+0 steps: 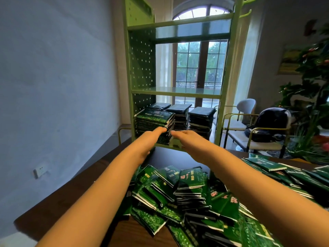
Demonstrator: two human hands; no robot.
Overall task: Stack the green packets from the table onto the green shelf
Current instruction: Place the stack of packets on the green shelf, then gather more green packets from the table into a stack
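The green packets (188, 191) are flat, glossy, dark green sachets with a pale scroll pattern, white-edged seams and darker backs. A large loose heap of them fills the lower centre and lower right of the frame on the brown desk (53, 211), lying at all angles and overlapping. More of them lie spread out at the right edge.

The green shelf (140, 65) stands at the far end of the desk, in the upper centre. It is light green with a perforated side panel. Its lowest board carries neat piles: a front stack (153, 122) at the left with a patterned face on top, and three further stacks (201, 118) behind and to its right, showing dark tops. The middle board (176, 93) shows a bare surface.

Both arms reach from the bottom of the frame to the lowest board. The left hand (149, 139) has its fingers stretched out, fingertips (161, 130) against the right front corner of the front stack. The right hand (188, 139) is also flat with fingers extended, pointing left just beside the same corner. Blur hides whether it touches the stack. Neither hand grips a packet.

The packets carry white characters, and some in the heap at lower right carry pink ones. None is sharp enough to read.
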